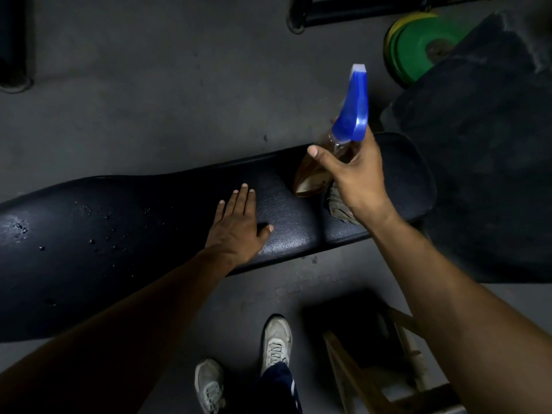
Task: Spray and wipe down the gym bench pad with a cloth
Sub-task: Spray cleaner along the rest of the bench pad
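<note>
The black gym bench pad (125,222) runs across the view from left to right, with droplets scattered over its left part. My left hand (236,225) lies flat and open on the pad's middle. My right hand (355,174) is closed around a clear spray bottle (312,176) of brownish liquid with a blue trigger head (354,106), held tilted above the right part of the pad. A crumpled grey cloth (339,206) lies on the pad under my right wrist, partly hidden by it.
Green and yellow weight plates (418,46) lean at the back right beside a dark padded block (484,144). A wooden frame (373,380) stands at the front right near my two shoes (276,342). A black metal tube (343,10) lies on the grey floor behind.
</note>
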`<action>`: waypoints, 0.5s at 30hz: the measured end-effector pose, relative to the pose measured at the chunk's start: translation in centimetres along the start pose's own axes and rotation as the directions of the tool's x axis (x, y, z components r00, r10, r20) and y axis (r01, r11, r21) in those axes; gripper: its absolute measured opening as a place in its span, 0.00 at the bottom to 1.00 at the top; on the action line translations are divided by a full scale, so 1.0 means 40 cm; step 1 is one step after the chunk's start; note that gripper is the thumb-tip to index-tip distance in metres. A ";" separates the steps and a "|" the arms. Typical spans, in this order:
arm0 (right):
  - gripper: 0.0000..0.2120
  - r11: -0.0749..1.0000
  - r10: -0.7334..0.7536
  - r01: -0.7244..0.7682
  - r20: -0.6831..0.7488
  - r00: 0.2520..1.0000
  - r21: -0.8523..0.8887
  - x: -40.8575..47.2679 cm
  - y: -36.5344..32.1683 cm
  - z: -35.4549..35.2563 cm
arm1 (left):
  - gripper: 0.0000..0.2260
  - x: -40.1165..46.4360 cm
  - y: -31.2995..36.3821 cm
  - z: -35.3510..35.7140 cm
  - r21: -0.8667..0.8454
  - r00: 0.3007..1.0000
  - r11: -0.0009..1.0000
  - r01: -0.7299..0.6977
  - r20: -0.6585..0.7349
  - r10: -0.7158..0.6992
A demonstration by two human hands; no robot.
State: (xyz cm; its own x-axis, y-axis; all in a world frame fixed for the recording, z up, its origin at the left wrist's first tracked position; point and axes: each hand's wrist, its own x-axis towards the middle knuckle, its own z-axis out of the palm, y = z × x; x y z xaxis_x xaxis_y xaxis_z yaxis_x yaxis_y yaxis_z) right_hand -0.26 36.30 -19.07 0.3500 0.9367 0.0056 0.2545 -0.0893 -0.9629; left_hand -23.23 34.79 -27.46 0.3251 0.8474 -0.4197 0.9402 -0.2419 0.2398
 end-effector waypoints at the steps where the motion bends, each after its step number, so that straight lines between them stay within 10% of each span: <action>1: 0.19 0.999 -0.003 0.003 0.005 1.000 -0.039 -0.001 -0.004 -0.001 | 0.40 -0.001 -0.002 0.006 0.003 1.000 1.000 0.003 0.006 -0.003; 15: 0.23 0.847 -0.007 -0.064 -0.131 0.991 -0.528 -0.045 -0.062 0.009 | 0.40 -0.006 -0.012 0.035 0.022 1.000 1.000 0.012 0.001 -0.012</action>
State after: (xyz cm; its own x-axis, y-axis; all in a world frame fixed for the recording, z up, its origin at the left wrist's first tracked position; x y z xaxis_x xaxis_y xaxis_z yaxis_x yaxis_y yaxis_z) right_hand -1.85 34.97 -16.79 0.4631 0.8850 0.0475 0.6692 -0.3140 -0.6735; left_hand -23.61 34.05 -28.71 0.3139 0.8497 -0.4236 0.9461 -0.2422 0.2152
